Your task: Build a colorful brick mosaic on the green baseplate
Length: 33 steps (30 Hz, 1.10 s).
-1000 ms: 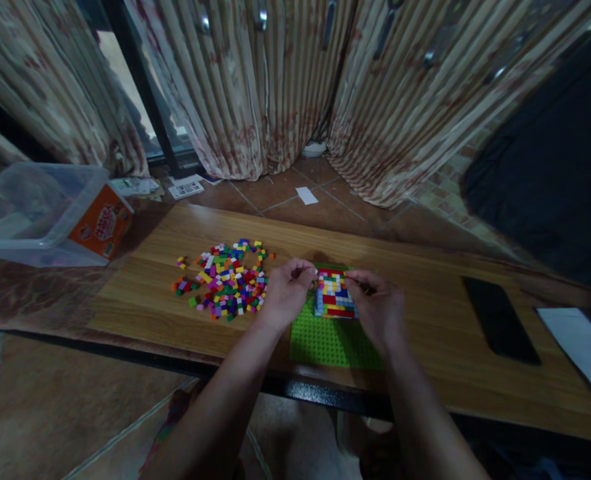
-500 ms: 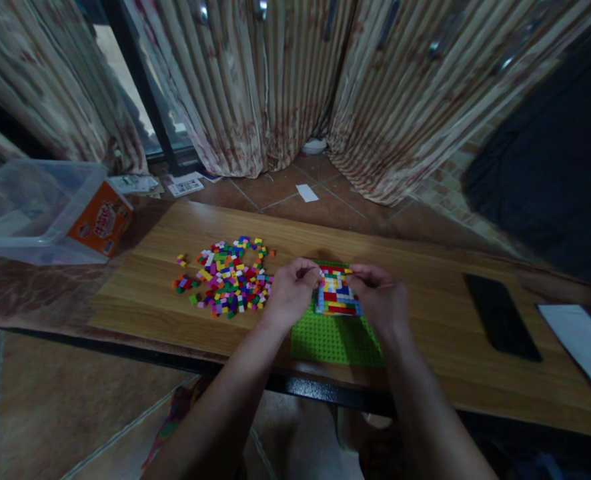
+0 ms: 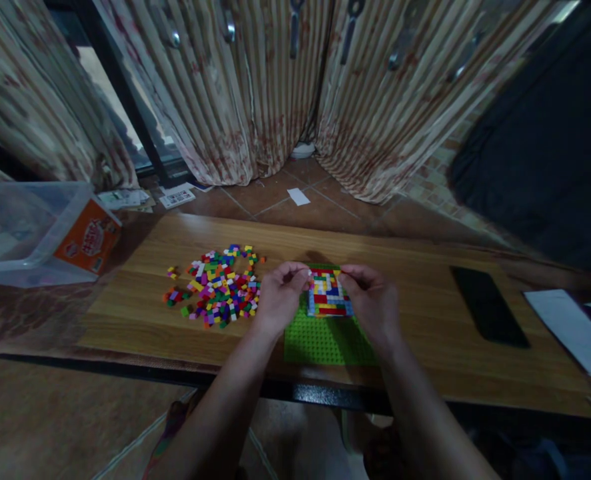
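Observation:
A green studded baseplate (image 3: pixel 320 340) lies near the table's front edge. On its far half stands a block of toy bricks (image 3: pixel 329 300) in red, white, blue and yellow rows. At the block's far left corner, my left hand (image 3: pixel 280 297) has thumb and forefinger pinched together, with a tiny pale spot at the tips. My right hand (image 3: pixel 374 300) is closed in a pinch at the far right corner, its fingertips against the bricks. Whatever either pinch holds is too small to make out. Left of my left hand spreads a pile of loose toy bricks (image 3: pixel 228 290).
Everything rests on a wooden table (image 3: pixel 135 300). A dark flat slab (image 3: pixel 488 307) and a white sheet (image 3: pixel 575 330) lie to the right. A clear plastic bin (image 3: pixel 30 233) with an orange label stands at the left. Curtains (image 3: pixel 275 100) hang beyond the table.
The camera view has shifted slightly. Both hands keep their pinches at the block's far corners, and a yellow bit by the right fingertips shows less now.

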{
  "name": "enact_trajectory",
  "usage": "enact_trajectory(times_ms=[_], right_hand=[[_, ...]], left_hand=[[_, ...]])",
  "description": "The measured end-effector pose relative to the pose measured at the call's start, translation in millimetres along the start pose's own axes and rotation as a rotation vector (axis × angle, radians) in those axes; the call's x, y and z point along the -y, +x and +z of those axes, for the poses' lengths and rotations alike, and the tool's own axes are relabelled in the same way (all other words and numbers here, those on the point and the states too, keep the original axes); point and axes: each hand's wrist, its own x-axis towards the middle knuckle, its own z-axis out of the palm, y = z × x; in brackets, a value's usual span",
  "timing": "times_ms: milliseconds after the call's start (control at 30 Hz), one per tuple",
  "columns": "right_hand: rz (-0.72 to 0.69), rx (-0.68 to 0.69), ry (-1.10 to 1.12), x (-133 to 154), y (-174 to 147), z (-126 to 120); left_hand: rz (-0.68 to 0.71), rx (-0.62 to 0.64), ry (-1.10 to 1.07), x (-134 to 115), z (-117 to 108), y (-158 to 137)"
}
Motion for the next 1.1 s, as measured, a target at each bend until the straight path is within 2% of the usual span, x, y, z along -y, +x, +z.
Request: enact_trajectory(times_ms=[167,300,633,700,833,967,1100], right_hand=[[-0.129,0.112,0.025,16.4,-12.5,5.1],[-0.208,0.148,-0.005,23.0,-17.1,9.1],[-0.272,0.151,-0.085,21.6,-17.8,8.0],[-0.261,0.131,-0.092,20.2,-13.7,3.1],[-0.205,0.079,-0.156,14.5,-3.2,-12.5],[-0.154,0.148,-0.282,9.9,0.4,-21.3],[-0.214,0.215,-0.385,10.2,-2.1,-19.6]], left_hand=[[-0.03,0.04,-0.077,-9.7,1.0,-4.4],[-0.011,0.094,-0.108,-11.6,1.4,-6.1],[-0.012,0.163,-0.063,-11.7,3.9,-7.8],[-0.017,0.136,-0.047,-11.5,3.2,-7.2],[-0.015,-0.005,-0.015,-10.6,-1.4,-3.0],[-0.011,-0.076,0.032,-9.0,-6.0,0.6],[-0.01,-0.069,0.055,-5.2,-6.7,1.9]])
